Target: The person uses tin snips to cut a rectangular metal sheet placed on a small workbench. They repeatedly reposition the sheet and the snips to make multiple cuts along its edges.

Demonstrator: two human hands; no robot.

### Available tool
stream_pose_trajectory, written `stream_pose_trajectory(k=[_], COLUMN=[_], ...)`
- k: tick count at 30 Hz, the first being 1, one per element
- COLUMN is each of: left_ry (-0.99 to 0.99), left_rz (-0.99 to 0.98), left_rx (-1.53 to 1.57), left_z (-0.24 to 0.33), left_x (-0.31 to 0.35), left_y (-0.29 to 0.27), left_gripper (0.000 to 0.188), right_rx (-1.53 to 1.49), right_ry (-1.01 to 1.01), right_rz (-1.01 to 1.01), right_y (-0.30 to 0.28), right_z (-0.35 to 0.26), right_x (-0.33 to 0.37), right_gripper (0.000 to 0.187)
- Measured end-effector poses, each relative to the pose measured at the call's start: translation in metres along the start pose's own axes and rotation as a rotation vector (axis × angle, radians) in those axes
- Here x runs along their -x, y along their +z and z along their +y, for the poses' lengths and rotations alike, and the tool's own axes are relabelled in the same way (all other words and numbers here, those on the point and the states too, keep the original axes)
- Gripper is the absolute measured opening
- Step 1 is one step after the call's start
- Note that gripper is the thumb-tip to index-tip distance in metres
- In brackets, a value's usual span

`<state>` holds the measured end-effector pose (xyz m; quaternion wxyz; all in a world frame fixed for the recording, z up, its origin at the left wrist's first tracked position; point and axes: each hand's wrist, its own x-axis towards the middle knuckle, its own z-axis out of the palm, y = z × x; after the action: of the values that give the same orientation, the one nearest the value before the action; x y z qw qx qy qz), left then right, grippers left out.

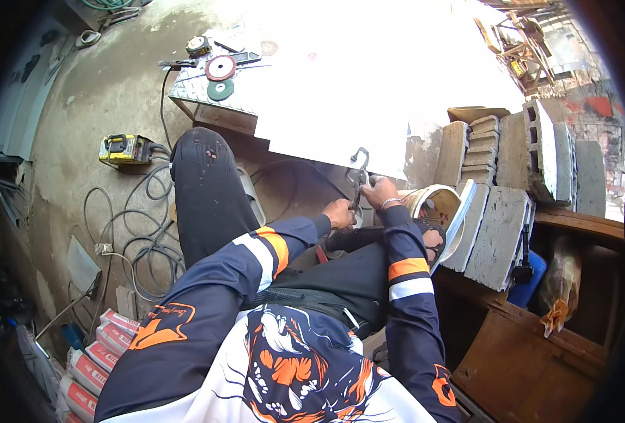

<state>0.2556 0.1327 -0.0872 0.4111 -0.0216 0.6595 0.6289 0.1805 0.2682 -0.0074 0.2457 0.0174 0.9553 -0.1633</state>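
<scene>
Over my lap, both hands close around a metal tool that looks like a locking C-clamp [359, 175]. Its curved jaw points away from me, by the edge of a bright white surface. My right hand [381, 192] grips the clamp on its right side, below the jaw. Lower and to the left, my left hand [339, 213] has its fingers curled at the handle end. Part of the handles is hidden by my fingers.
A white bucket [448, 211] with things inside stands right of my hands, beside stacked concrete blocks [499, 225]. Cutting discs [221, 68] and a tape measure [198, 46] lie on a bench at the upper left. A yellow-black machine [123, 149] and coiled cables [150, 243] are on the floor.
</scene>
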Motion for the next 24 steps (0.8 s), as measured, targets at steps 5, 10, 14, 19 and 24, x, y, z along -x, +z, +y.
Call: stream_pose_trajectory(k=[5,10,14,19,24], left_ry=[-0.154,-0.225,0.072,-0.089,0.038], left_rz=[0.158,0.225,0.353,0.323,-0.059], left_rx=[0.232,0.223,-0.248,0.006,-0.574], left_z=[-0.007,0.013,-0.042,-0.006,0.043], left_x=[0.008,0.016,-0.013,0.006,0.008], left_y=[-0.008,0.003,-0.020,-0.014,-0.048], left_gripper=[0.048,0.069,0.051,0.036,0.029], right_rx=[-0.077,0.139,0.469,0.629,-0.283], right_ry=[0.014,-0.178,-0.624,-0.608,0.009], right_rz=[-0.031,-0.081,0.018,-0.080,-0.012], right_y=[0.017,0.069,0.065,0.079,0.082], right_z=[-0.027,0.032,-0.028,-0.005,0.017], right_x=[0.005,-0.023,-0.018,-0.028,-0.014], right_gripper=[0.039,0.038,0.017,0.017,0.031])
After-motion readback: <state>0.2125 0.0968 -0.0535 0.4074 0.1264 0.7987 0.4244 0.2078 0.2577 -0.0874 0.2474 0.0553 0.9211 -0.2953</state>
